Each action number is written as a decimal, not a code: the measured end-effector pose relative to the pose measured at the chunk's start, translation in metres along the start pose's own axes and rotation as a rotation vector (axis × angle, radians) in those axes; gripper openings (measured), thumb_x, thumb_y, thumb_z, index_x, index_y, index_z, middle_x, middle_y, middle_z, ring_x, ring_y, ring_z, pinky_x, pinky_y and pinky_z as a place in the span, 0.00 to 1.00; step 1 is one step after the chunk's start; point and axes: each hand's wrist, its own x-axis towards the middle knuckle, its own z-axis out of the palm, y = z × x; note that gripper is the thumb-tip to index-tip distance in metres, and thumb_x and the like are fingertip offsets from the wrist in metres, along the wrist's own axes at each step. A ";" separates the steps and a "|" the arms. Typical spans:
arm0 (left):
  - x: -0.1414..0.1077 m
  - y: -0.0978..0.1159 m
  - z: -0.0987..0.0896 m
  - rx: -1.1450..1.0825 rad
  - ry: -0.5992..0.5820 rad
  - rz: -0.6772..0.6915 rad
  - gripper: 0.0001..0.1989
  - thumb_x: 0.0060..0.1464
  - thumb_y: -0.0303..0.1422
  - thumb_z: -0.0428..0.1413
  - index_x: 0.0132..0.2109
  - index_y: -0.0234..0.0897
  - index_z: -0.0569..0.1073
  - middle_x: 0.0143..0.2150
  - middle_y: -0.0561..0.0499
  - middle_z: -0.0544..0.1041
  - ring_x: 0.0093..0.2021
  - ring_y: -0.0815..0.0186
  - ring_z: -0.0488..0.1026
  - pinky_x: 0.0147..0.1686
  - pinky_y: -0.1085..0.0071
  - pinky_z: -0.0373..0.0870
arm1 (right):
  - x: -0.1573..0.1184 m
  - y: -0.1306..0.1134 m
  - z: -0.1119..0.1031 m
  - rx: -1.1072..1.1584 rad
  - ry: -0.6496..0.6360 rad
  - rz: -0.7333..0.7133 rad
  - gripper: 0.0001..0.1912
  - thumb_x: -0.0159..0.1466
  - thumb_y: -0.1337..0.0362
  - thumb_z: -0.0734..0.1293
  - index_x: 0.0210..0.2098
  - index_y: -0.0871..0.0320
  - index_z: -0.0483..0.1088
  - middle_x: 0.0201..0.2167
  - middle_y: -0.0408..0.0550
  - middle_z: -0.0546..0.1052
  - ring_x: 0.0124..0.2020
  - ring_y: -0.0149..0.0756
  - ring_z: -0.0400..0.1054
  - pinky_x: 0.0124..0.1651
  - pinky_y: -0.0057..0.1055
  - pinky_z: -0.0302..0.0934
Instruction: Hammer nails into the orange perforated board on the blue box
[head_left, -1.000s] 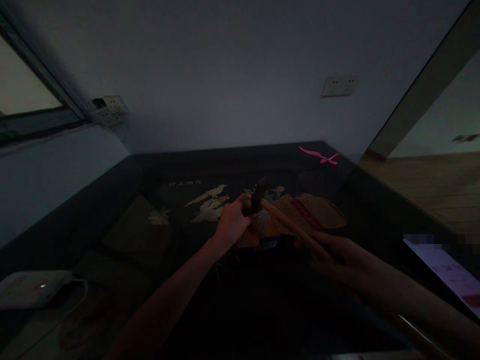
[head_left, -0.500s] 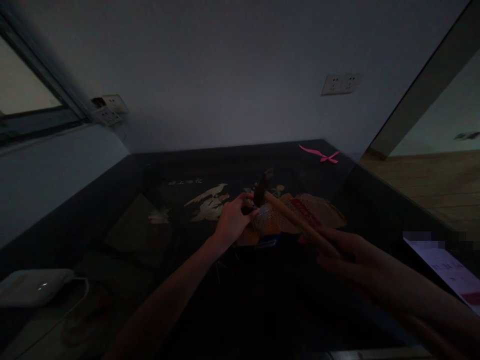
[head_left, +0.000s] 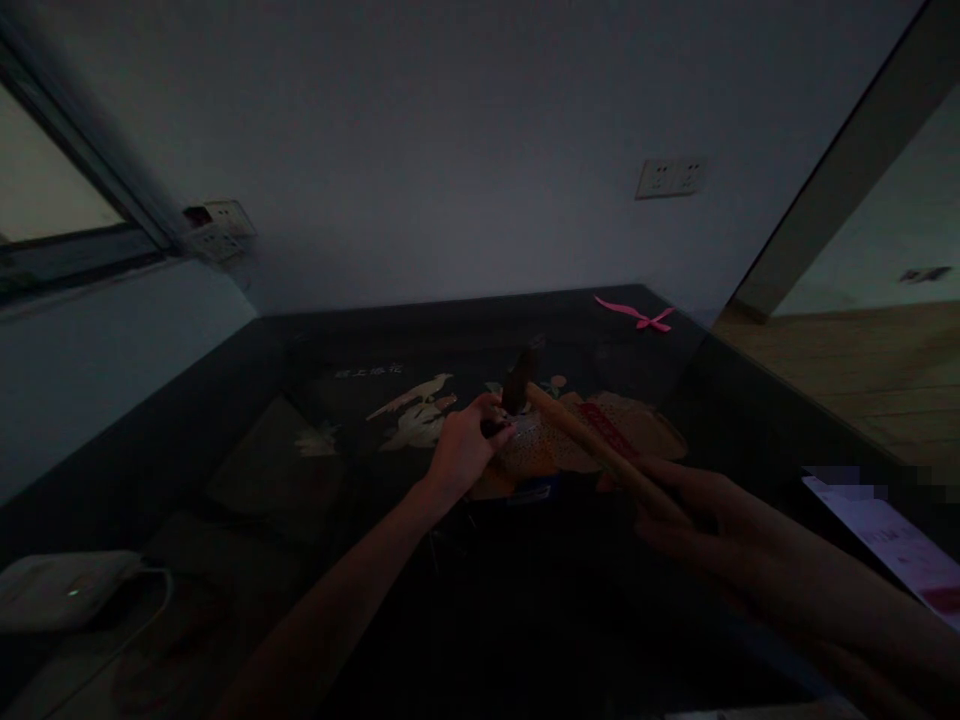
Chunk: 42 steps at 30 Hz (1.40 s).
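My right hand [head_left: 697, 510] is wrapped round the wooden handle of a hammer [head_left: 574, 428]. The dark hammer head points away to the left and is right at the fingertips of my left hand [head_left: 466, 437]. Thumb and forefinger of that hand are pinched together; whatever is between them is too small and dark to tell. Beneath the hammer lies a flattened brown and orange package [head_left: 626, 425] with speckles and a red band, its near edge dark blue. Whether the hammer head touches anything is hidden.
A dark table [head_left: 465, 325] with inlaid bird pictures stands against the wall. A pink ribbon [head_left: 637, 314] lies at its far right. At the left sits a white device [head_left: 67, 590] with a cable; at the right edge is a printed sheet [head_left: 885, 540]. The room is dim.
The hammer head has come down slightly beside my left fingertips. Both hands stay in nearly the same place, while the whole view has shifted a little.
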 end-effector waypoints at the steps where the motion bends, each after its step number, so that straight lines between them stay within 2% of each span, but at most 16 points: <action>1: 0.000 -0.001 0.000 0.010 -0.003 0.003 0.13 0.50 0.29 0.59 0.44 0.38 0.71 0.33 0.54 0.79 0.36 0.65 0.77 0.37 0.71 0.70 | 0.000 0.000 0.001 0.006 -0.012 -0.006 0.29 0.54 0.53 0.66 0.53 0.58 0.71 0.42 0.52 0.79 0.40 0.47 0.73 0.39 0.36 0.70; 5: 0.000 -0.002 -0.001 0.054 -0.046 0.010 0.12 0.50 0.29 0.59 0.43 0.38 0.72 0.34 0.52 0.79 0.35 0.64 0.76 0.35 0.71 0.70 | 0.004 0.001 0.005 0.009 -0.078 0.004 0.27 0.55 0.55 0.65 0.52 0.57 0.72 0.40 0.50 0.79 0.39 0.46 0.73 0.38 0.34 0.70; 10: -0.001 0.000 -0.001 0.029 -0.021 0.022 0.09 0.51 0.29 0.59 0.41 0.38 0.73 0.34 0.53 0.78 0.36 0.66 0.76 0.37 0.72 0.69 | 0.000 0.000 0.001 -0.014 -0.050 0.015 0.29 0.55 0.53 0.65 0.55 0.58 0.69 0.40 0.50 0.79 0.38 0.44 0.73 0.39 0.34 0.70; 15: 0.000 0.000 -0.002 0.034 -0.036 0.000 0.09 0.51 0.29 0.58 0.42 0.38 0.72 0.34 0.53 0.78 0.36 0.65 0.76 0.37 0.71 0.69 | 0.001 0.005 0.005 0.013 -0.032 -0.002 0.29 0.55 0.54 0.67 0.55 0.57 0.69 0.45 0.51 0.78 0.44 0.46 0.72 0.44 0.35 0.69; 19: 0.001 -0.003 0.000 0.006 -0.038 0.027 0.12 0.51 0.28 0.58 0.44 0.39 0.73 0.38 0.51 0.79 0.38 0.64 0.76 0.39 0.69 0.70 | 0.003 0.002 0.007 0.037 -0.075 -0.003 0.25 0.56 0.55 0.65 0.52 0.56 0.72 0.41 0.49 0.79 0.41 0.45 0.73 0.42 0.34 0.69; 21: 0.001 -0.004 0.001 0.000 -0.022 0.040 0.10 0.51 0.28 0.58 0.43 0.40 0.73 0.37 0.52 0.79 0.39 0.64 0.76 0.40 0.70 0.70 | 0.002 0.000 0.005 0.048 -0.057 -0.012 0.26 0.57 0.54 0.65 0.53 0.55 0.71 0.40 0.48 0.79 0.41 0.45 0.73 0.42 0.35 0.69; 26: 0.001 -0.002 0.001 0.017 -0.010 0.013 0.10 0.51 0.28 0.59 0.42 0.39 0.73 0.35 0.53 0.79 0.38 0.65 0.76 0.39 0.71 0.70 | 0.000 0.000 0.004 0.022 0.009 -0.009 0.28 0.55 0.53 0.66 0.54 0.57 0.71 0.45 0.50 0.78 0.48 0.49 0.70 0.47 0.37 0.67; 31: 0.001 0.001 -0.002 0.076 -0.048 0.011 0.11 0.51 0.27 0.58 0.43 0.39 0.73 0.38 0.52 0.79 0.39 0.63 0.76 0.39 0.70 0.70 | 0.002 0.002 0.009 0.010 -0.076 -0.017 0.25 0.56 0.56 0.65 0.53 0.56 0.72 0.41 0.48 0.79 0.42 0.45 0.73 0.44 0.35 0.69; 34: 0.001 0.001 -0.001 0.060 -0.029 0.016 0.09 0.52 0.28 0.58 0.43 0.39 0.73 0.36 0.52 0.79 0.38 0.63 0.76 0.38 0.70 0.70 | 0.000 0.001 0.007 0.038 -0.062 -0.019 0.26 0.57 0.54 0.65 0.53 0.54 0.71 0.41 0.48 0.79 0.41 0.45 0.73 0.41 0.35 0.70; 38: 0.001 0.000 0.000 0.058 -0.013 0.016 0.07 0.52 0.29 0.58 0.41 0.39 0.73 0.35 0.52 0.79 0.38 0.64 0.76 0.39 0.70 0.70 | 0.000 0.000 0.005 0.047 -0.010 -0.017 0.27 0.56 0.54 0.66 0.53 0.56 0.71 0.44 0.50 0.78 0.45 0.47 0.72 0.45 0.36 0.69; 42: 0.000 -0.002 0.000 0.091 -0.032 0.028 0.11 0.52 0.28 0.58 0.44 0.39 0.72 0.36 0.51 0.79 0.38 0.62 0.76 0.38 0.69 0.70 | 0.002 0.004 0.009 0.046 -0.071 -0.009 0.24 0.57 0.56 0.66 0.52 0.55 0.72 0.42 0.48 0.79 0.41 0.44 0.73 0.42 0.34 0.70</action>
